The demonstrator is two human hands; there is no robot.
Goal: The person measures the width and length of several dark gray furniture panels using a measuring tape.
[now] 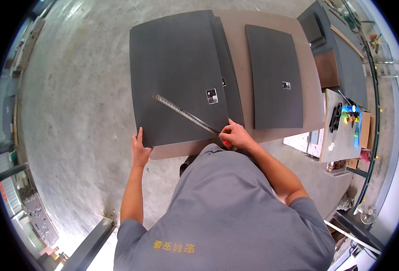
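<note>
The left hand seems to grip the panel corner, thumb side partly hidden; the right hand pinches the tape. Better to lay tape flat.

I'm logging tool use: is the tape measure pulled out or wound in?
Pulled out, at least partly: the silver tape blade slants across the large dark panel from the right hand.

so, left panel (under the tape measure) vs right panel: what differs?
The left panel looks larger; the right panel is narrower and shorter.
The left panel lies over another panel; the right panel lies on the brown board.
The tape measure crosses the left panel, not the right.
Both are dark grey, each with a label.
</note>
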